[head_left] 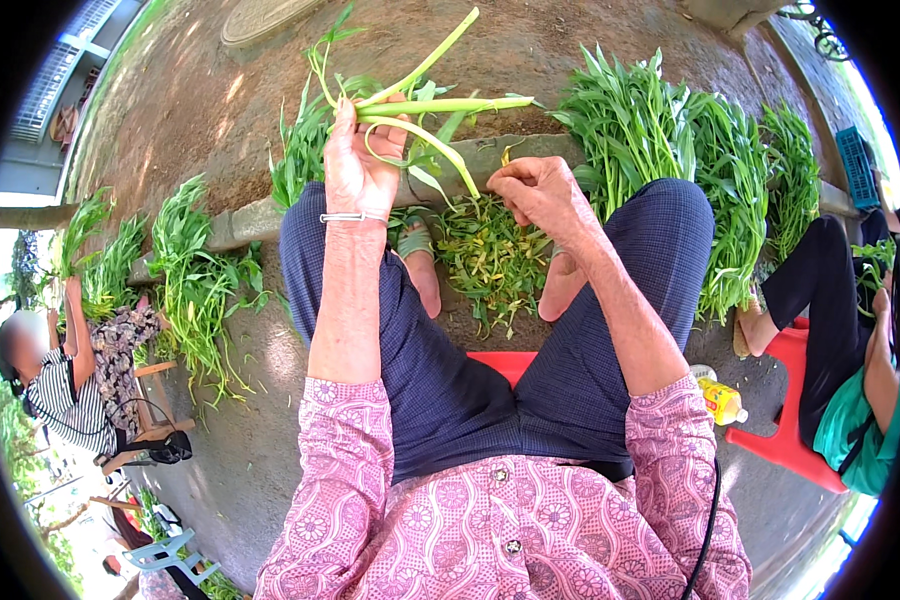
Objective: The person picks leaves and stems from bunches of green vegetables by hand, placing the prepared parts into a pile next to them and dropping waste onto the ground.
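Note:
My left hand (362,150) is raised in front of me, its fingers closed round several stems of water spinach (440,104). The pale green stem ends point right, while leaves hang past the far side of the hand. Close by on the right, my right hand (542,195) has its thumb and fingers pinched together. A small yellowish scrap shows at the edge of those fingers; whether it is held, I cannot make out. Beneath both hands, between my feet, lies a heap of trimmed green and yellow leaves (495,262).
Big bundles of water spinach (625,130) lean along a low stone kerb (240,222) on both sides. A yellow-labelled bottle (722,402) lies by my right thigh. One person (80,375) sits at left, another in green (870,420) at right by a red stool (792,400).

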`<state>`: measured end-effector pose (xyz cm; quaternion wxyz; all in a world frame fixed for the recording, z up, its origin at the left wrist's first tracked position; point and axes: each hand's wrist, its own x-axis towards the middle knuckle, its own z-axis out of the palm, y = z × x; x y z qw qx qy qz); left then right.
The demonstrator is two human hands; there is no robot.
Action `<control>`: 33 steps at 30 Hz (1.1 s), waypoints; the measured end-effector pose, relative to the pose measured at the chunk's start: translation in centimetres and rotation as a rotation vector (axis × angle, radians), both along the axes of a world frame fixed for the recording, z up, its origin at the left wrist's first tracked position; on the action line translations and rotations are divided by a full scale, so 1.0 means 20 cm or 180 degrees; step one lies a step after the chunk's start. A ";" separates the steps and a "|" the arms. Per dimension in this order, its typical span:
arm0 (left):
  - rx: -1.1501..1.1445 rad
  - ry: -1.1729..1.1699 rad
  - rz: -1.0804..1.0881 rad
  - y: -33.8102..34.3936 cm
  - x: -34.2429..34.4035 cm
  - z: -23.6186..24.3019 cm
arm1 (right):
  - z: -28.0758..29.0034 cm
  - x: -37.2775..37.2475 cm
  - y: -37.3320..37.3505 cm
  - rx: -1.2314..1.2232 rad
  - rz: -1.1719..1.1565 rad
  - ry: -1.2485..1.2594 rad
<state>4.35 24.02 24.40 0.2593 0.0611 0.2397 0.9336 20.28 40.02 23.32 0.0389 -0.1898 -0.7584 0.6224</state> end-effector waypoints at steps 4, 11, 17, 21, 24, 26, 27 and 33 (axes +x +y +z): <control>-0.0059 0.0174 -0.0081 -0.01 -0.01 -0.02 | 0.03 -0.01 -0.01 -0.0414 -0.0154 0.0467; -0.0554 0.0437 0.0187 0.04 0.05 0.01 | 0.08 -0.02 -0.05 -0.0605 -0.0226 0.0758; -0.0781 0.0637 0.0241 0.08 0.11 0.06 | 0.09 -0.03 -0.08 -0.0658 -0.0048 0.0674; -0.0818 0.0657 0.0311 0.09 0.14 0.08 | 0.11 -0.03 -0.09 -0.0669 0.0020 0.0640; -0.0938 0.0704 0.0332 0.09 0.14 0.10 | 0.13 -0.02 -0.07 -0.0840 0.0020 0.0566; -0.1048 0.0741 0.0349 0.09 0.14 0.10 | 0.13 -0.01 -0.06 -0.0922 0.0091 0.0546; -0.1104 0.0758 0.0369 0.08 0.13 0.10 | 0.13 -0.01 -0.05 -0.0932 0.0155 0.0554; -0.1102 0.0576 0.0359 0.08 0.11 0.08 | 0.11 -0.01 -0.03 -0.1202 0.0309 0.0661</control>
